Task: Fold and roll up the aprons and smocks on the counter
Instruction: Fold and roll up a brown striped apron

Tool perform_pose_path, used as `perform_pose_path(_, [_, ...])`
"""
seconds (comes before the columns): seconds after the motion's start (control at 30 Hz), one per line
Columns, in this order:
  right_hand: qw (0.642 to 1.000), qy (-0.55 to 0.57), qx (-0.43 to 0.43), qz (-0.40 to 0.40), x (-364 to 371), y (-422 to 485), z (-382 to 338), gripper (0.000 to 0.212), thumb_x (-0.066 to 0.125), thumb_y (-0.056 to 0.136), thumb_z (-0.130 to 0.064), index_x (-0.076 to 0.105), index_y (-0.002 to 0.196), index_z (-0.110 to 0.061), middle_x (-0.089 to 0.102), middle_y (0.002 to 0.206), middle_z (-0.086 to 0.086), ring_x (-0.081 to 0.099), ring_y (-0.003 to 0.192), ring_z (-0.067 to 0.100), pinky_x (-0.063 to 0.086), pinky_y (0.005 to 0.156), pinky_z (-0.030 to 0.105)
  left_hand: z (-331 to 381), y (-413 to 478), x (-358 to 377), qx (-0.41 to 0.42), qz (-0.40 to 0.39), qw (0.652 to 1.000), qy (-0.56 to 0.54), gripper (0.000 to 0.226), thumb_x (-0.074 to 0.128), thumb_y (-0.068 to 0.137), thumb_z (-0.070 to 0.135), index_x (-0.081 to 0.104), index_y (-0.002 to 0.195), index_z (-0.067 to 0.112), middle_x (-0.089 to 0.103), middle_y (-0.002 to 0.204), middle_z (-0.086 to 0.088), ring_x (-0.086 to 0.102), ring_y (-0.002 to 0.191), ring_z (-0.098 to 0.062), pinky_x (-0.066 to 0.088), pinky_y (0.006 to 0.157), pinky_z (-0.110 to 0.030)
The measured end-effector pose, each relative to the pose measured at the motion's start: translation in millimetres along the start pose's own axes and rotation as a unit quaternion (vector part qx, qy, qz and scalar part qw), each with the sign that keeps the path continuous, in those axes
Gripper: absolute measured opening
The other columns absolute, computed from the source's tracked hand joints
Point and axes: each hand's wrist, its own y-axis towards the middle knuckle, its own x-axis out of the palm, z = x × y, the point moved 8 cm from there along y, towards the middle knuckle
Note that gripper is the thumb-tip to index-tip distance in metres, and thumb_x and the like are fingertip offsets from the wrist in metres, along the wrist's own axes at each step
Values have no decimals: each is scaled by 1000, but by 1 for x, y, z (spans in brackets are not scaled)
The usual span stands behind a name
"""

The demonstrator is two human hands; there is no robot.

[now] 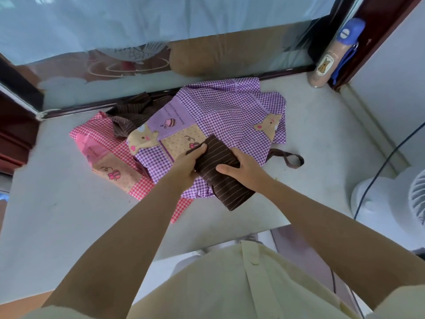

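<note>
Brown striped apron (pixel 220 173), folded to a narrow band, near-centre of the surface (pixel 69 215) atop the purple check smock (pixel 225 111): I judge it light, limp, apt to unroll, best held across its width, where my left hand (pixel 188 164) and right hand (pixel 243 169) have fingers clamped round it.

The brown striped apron (pixel 220 173) at the centre of the frame is thin, matt woven cloth, soft and creased. The purple checked smock (pixel 230 111) under it is smooth, matt cloth with flat sewn-on fabric patches, and so is the pink checked smock (pixel 108 143) at centre left. The worktop (pixel 69 215) is a pale grey, smooth surface with a dull sheen. The pane (pixel 138 72) at the top is glass, partly frosted, set in a dark, glossy wooden frame (pixel 379 31). At the upper right the bottle (pixel 331 56) looks plastic, with a glossy blue cap. The white fan (pixel 379 199) at the right edge is smooth plastic.
</note>
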Motion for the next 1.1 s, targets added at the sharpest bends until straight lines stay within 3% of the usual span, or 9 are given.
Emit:
perform_pose_path(0.2, [980, -89, -33, -174, -40, 9, 12, 47, 74, 82, -41, 50, 120, -29, 58, 100, -17, 60, 88, 1, 51, 77, 18, 6, -1, 64, 11, -147, 915, 375, 46, 79, 69, 49, 66, 103, 21, 72, 98, -8, 69, 91, -26, 57, 75, -35])
perform_pose_path(0.37, [986, 69, 105, -105, -100, 25, 69, 63, 80, 64, -61, 62, 112, -25, 69, 105, -2, 69, 94, 18, 56, 84, 34, 15, 15, 93, 64, -19, 962, 266, 33, 78, 77, 43, 62, 96, 22, 72, 97, -9, 71, 86, -26, 60, 75, -40])
perform_pose_path(0.5, [895, 373, 234, -70, -122, 24, 106, 44, 78, 78, -37, 67, 111, -11, 73, 109, 12, 71, 99, 28, 55, 90, 46, 12, 22, 123, 101, 25, 976, 189, 32, 76, 81, 39, 63, 100, 17, 72, 90, -6, 72, 82, -24, 60, 66, -35])
perform_pose_path(0.57, [911, 336, 238, 10, -140, 33, 113, 46, 78, 78, -42, 68, 109, -10, 73, 105, 12, 70, 98, 29, 57, 88, 46, 14, 28, 137, 125, 73, 974, 173, 34, 74, 83, 40, 62, 100, 13, 71, 87, -5, 71, 80, -22, 60, 62, -33])
perform_pose_path(0.67, [978, 29, 29, 206, -187, 48, 78, 50, 68, 81, -56, 65, 96, -7, 69, 88, 4, 65, 81, 19, 53, 74, 32, 16, 42, 145, 124, 169, 960, 185, 38, 70, 81, 50, 65, 91, 14, 72, 85, -5, 70, 79, -22, 60, 73, -42])
perform_pose_path(0.83, [835, -330, -353, 265, -194, 21, -5, 32, 51, 92, -40, 55, 74, -14, 53, 63, -3, 38, 55, 7, 29, 50, 20, 11, 58, 176, 43, 164, 972, 161, 29, 64, 91, 36, 64, 87, 7, 71, 88, -13, 70, 78, -28, 60, 73, -47])
perform_pose_path(0.93, [907, -226, -165, 315, -234, 32, 26, 30, 54, 96, -37, 57, 79, -13, 53, 65, -5, 46, 56, 8, 32, 54, 18, 42, 47, 198, 180, 172, 936, 250, 24, 58, 95, 36, 57, 89, 12, 64, 81, -3, 67, 78, -22, 59, 72, -38])
perform_pose_path(1.03, [945, -17, 87, 316, -252, 32, 87, 43, 57, 96, -39, 46, 62, -16, 45, 57, -5, 42, 54, 7, 32, 60, 26, 87, 8, 248, 421, 102, 802, 411, 20, 55, 97, 33, 53, 92, 13, 59, 74, 6, 60, 68, -7, 50, 61, -19])
perform_pose_path(1.1, [945, 43, 148, 290, -252, 29, 105, 49, 57, 95, -42, 43, 59, -11, 46, 57, 2, 44, 55, 15, 34, 62, 30, 92, 7, 260, 448, 77, 759, 466, 23, 51, 98, 37, 53, 94, 14, 60, 73, 5, 61, 66, -9, 49, 58, -20])
